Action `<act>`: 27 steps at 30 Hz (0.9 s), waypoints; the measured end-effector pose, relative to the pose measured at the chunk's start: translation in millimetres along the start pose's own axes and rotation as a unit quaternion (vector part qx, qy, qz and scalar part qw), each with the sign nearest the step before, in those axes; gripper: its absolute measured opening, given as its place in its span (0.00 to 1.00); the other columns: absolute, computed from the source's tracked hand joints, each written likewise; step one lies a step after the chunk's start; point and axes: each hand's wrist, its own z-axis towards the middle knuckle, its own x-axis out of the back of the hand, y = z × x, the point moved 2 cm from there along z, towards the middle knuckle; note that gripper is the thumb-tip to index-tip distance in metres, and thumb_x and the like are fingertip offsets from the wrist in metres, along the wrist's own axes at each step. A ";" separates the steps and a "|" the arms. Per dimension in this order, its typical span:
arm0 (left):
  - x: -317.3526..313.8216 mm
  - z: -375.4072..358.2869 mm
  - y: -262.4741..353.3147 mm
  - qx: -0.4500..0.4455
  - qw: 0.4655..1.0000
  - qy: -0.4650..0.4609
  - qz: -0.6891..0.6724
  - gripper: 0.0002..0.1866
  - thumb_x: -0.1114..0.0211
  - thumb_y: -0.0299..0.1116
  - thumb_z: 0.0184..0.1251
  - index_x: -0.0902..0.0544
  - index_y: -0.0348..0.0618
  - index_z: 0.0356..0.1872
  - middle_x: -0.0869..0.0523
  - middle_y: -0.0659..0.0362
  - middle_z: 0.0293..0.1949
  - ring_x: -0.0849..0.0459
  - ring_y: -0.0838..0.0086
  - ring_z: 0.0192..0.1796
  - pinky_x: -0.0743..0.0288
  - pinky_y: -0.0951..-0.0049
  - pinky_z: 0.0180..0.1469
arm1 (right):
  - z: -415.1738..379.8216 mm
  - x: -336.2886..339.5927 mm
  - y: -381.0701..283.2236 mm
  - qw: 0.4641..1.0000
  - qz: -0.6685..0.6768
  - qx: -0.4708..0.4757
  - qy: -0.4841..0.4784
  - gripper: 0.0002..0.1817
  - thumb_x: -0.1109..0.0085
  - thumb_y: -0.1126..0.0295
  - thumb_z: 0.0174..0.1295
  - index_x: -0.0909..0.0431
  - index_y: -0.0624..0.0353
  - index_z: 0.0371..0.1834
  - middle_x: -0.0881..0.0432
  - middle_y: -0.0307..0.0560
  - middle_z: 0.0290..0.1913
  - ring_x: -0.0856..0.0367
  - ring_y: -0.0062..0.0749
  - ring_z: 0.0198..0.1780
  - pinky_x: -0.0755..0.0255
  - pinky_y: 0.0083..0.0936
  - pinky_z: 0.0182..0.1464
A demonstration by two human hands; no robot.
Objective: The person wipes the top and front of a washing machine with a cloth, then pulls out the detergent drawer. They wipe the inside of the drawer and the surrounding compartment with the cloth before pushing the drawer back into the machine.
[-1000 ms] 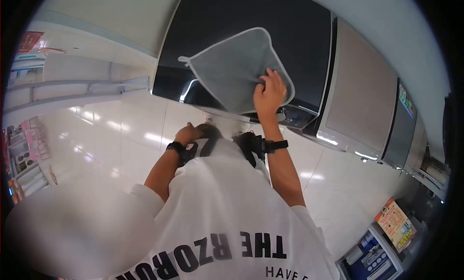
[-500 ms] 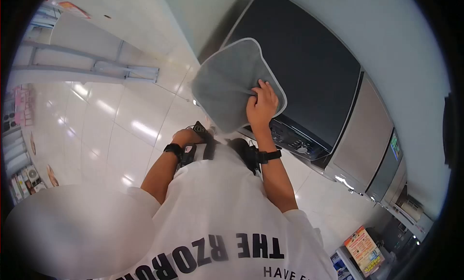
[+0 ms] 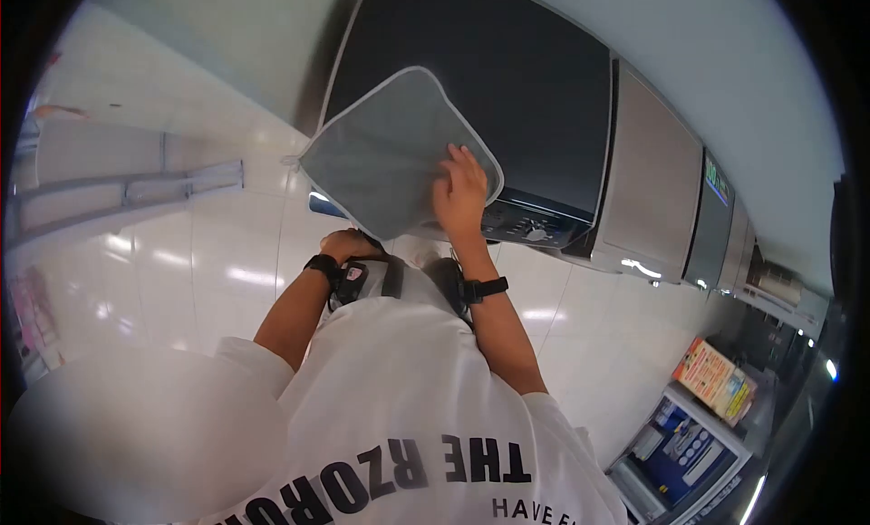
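Note:
A grey square cloth with a pale edge (image 3: 372,154) is spread out in front of and partly over a dark-topped appliance (image 3: 489,81). My right hand (image 3: 460,194) lies at the cloth's right part, fingers bent and gripping the fabric, with faint creases running to them. My left hand (image 3: 346,245) is closed beside the cloth's lowest corner, close to my body; what its fingers hold is hidden. Black straps circle both wrists, and small dark devices sit near them.
Beyond the dark appliance, a grey-brown one (image 3: 648,172) stands in the row along the wall. A pale shelf frame (image 3: 136,188) is at the left. At the lower right are a blue display case (image 3: 680,457) and a colourful printed box (image 3: 714,380) over shiny floor tiles.
The view has shifted, so the appliances appear further left and more level. The cloth and my right hand have moved right relative to the dark appliance, and the cloth looks flatter.

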 end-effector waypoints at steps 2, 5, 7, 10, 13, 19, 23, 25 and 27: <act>9.6 -11.5 18.2 -0.005 0.999 -0.029 0.020 0.41 0.34 0.69 0.49 0.15 0.51 0.59 0.15 0.55 0.62 0.19 0.62 0.65 0.28 0.59 0.66 | -7.8 20.2 10.0 0.999 -0.014 -0.029 0.011 0.13 0.45 0.77 0.53 0.18 0.61 0.42 0.19 0.53 0.63 0.28 0.54 0.69 0.37 0.48 0.68; -14.0 27.0 29.4 -0.031 0.999 -0.035 0.028 0.42 0.33 0.70 0.48 0.14 0.50 0.59 0.15 0.54 0.62 0.19 0.61 0.65 0.28 0.58 0.66 | -21.6 53.0 51.0 0.997 -0.038 -0.057 0.046 0.13 0.45 0.77 0.53 0.18 0.60 0.42 0.19 0.52 0.63 0.29 0.53 0.70 0.37 0.48 0.68; -25.0 33.5 53.0 0.001 0.997 -0.032 0.065 0.42 0.32 0.70 0.48 0.14 0.50 0.58 0.15 0.54 0.61 0.19 0.58 0.65 0.28 0.57 0.65 | -31.9 82.1 77.4 0.994 -0.057 -0.065 0.068 0.13 0.46 0.78 0.54 0.20 0.61 0.43 0.19 0.53 0.63 0.28 0.53 0.69 0.37 0.49 0.68; -34.9 34.5 70.3 -0.040 0.996 0.006 0.074 0.41 0.32 0.69 0.48 0.14 0.50 0.58 0.14 0.54 0.60 0.18 0.57 0.65 0.29 0.56 0.65 | -46.2 112.0 115.9 0.987 -0.079 -0.093 0.100 0.13 0.46 0.78 0.54 0.20 0.61 0.43 0.19 0.53 0.63 0.27 0.54 0.68 0.38 0.50 0.68; -33.5 24.1 102.3 0.003 0.994 -0.034 0.108 0.39 0.33 0.68 0.51 0.15 0.51 0.59 0.15 0.53 0.60 0.18 0.59 0.64 0.28 0.60 0.64 | -58.1 136.9 147.4 0.983 -0.082 -0.103 0.128 0.13 0.47 0.77 0.55 0.20 0.62 0.44 0.20 0.54 0.63 0.27 0.56 0.68 0.38 0.51 0.69; -54.2 27.3 120.3 -0.117 0.992 -0.029 0.034 0.42 0.35 0.70 0.52 0.18 0.49 0.61 0.16 0.46 0.60 0.19 0.56 0.63 0.27 0.63 0.63 | -59.7 158.5 171.3 0.989 -0.045 -0.105 0.091 0.15 0.47 0.75 0.55 0.19 0.62 0.46 0.20 0.53 0.65 0.28 0.54 0.70 0.42 0.52 0.71; -57.0 10.9 121.6 -0.038 0.998 0.006 0.047 0.41 0.36 0.71 0.53 0.15 0.47 0.59 0.15 0.43 0.58 0.18 0.55 0.62 0.27 0.63 0.65 | -53.8 155.4 164.4 0.988 -0.075 -0.102 0.087 0.16 0.47 0.75 0.55 0.20 0.60 0.46 0.21 0.53 0.65 0.30 0.54 0.71 0.43 0.51 0.71; -58.6 8.8 120.4 0.003 0.999 0.001 0.038 0.41 0.37 0.71 0.52 0.13 0.46 0.55 0.14 0.44 0.56 0.17 0.55 0.61 0.27 0.64 0.65 | -47.6 153.0 165.2 0.989 -0.079 -0.091 0.086 0.16 0.48 0.75 0.55 0.20 0.60 0.47 0.21 0.53 0.65 0.30 0.54 0.71 0.43 0.51 0.71; -63.7 12.7 116.9 0.039 0.999 -0.002 0.026 0.40 0.36 0.71 0.52 0.12 0.46 0.52 0.12 0.44 0.53 0.16 0.54 0.59 0.27 0.64 0.64 | -39.4 152.2 170.7 0.992 -0.069 -0.079 0.071 0.16 0.47 0.75 0.54 0.20 0.59 0.47 0.21 0.54 0.65 0.31 0.54 0.71 0.43 0.50 0.70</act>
